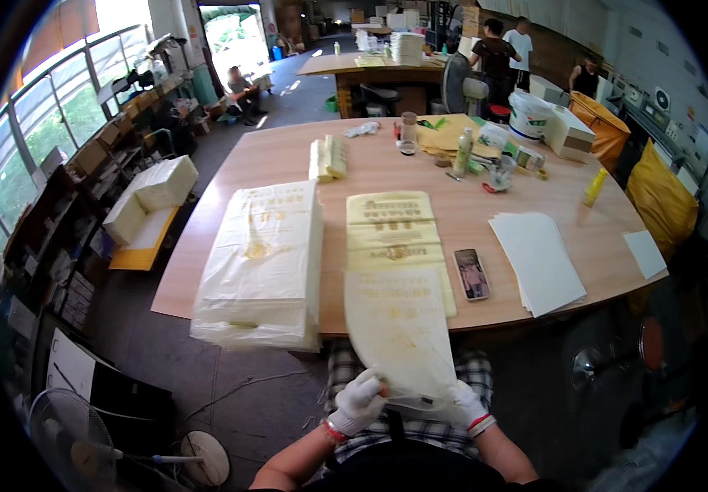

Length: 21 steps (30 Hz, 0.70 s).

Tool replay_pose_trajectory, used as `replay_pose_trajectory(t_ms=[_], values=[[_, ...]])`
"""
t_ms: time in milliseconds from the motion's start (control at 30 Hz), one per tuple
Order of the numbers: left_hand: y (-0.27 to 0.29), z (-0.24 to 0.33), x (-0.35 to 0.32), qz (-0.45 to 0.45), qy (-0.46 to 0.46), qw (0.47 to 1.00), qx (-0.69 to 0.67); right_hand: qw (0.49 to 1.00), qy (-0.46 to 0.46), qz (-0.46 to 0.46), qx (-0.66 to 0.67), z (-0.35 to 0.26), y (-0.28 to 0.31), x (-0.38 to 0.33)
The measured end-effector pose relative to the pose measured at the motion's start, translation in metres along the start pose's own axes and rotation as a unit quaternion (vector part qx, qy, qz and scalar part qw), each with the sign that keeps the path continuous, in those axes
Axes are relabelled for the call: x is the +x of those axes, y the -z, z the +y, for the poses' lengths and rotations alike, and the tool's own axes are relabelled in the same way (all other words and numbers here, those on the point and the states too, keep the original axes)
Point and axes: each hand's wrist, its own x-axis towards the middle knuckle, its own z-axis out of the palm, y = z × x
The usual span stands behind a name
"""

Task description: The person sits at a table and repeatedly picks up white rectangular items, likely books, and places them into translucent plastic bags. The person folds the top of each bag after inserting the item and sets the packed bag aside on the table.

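Note:
A translucent white plastic bag (399, 328) with faint yellowish print hangs over the table's near edge toward my lap. At its near left corner my gloved left hand (358, 402) is closed, fingers curled on the plastic. The opposite corner is pinched by my gloved right hand (464, 403), whose fingertips are partly hidden by the film. Under the bag's far end lies a pile of pale yellow printed bags (391, 217). Left of it rises a tall stack of white plastic bags (268, 238) with yellowish print.
A phone (472, 275) lies right of the yellow bags, beside white sheets (538, 262). Farther back stand a bottle (463, 152), a white bucket (528, 115) and a folded yellow bundle (327, 157). A floor fan (83, 447) is at lower left; people stand at the back.

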Motion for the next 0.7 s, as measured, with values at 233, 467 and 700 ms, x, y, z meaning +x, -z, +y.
replay_pose_trajectory(t_ms=[233, 467, 700], values=[[0.108, 0.022, 0.035, 0.385, -0.117, 0.913, 0.070, 0.978, 0.118, -0.137, 0.107, -0.128, -0.146, 0.096], [0.241, -0.144, 0.032, 0.524, 0.036, 0.850, -0.035, 0.934, -0.095, -0.297, 0.173, -0.161, -0.275, 0.125], [0.189, -0.238, -0.061, 0.598, 0.248, 0.726, -0.233, 0.970, 0.002, -0.243, 0.035, -0.080, -0.237, 0.111]])
